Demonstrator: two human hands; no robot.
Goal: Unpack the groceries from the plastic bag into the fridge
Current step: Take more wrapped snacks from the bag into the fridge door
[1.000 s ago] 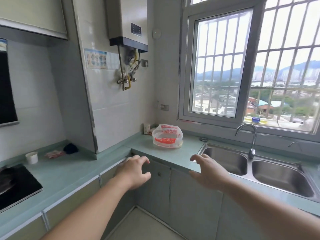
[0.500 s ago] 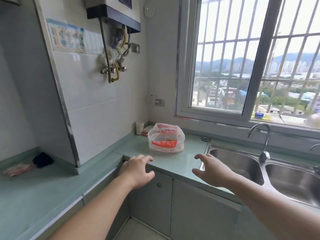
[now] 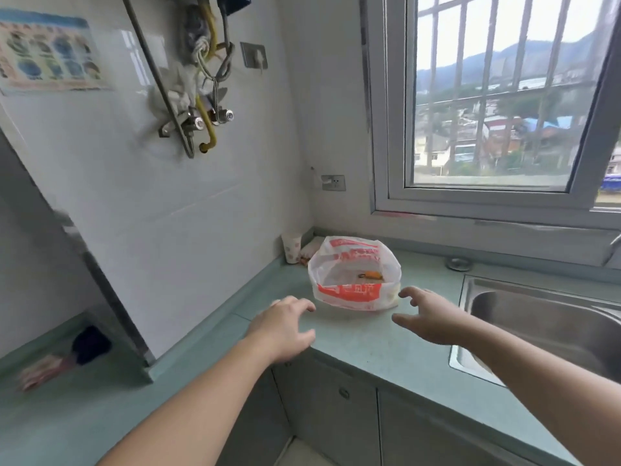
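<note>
A white plastic bag (image 3: pixel 353 275) with red print sits on the green counter (image 3: pixel 369 344) near the corner under the window. Its mouth gapes and something orange shows inside. My left hand (image 3: pixel 285 326) hovers just left of and in front of the bag, fingers spread and loosely bent, holding nothing. My right hand (image 3: pixel 430 316) is just right of the bag's front corner, fingers spread, also holding nothing. Neither hand touches the bag. No fridge is in view.
A paper cup (image 3: pixel 291 247) stands in the corner behind the bag. The steel sink (image 3: pixel 551 327) lies to the right, a round drain plug (image 3: pixel 457 263) behind it. Pipes and valves (image 3: pixel 201 119) hang on the tiled wall. Cabinet doors (image 3: pixel 336 412) are below the counter.
I have stepped closer to the counter. Both hands have moved forward and now flank the bag's front, where before they were well short of it.
</note>
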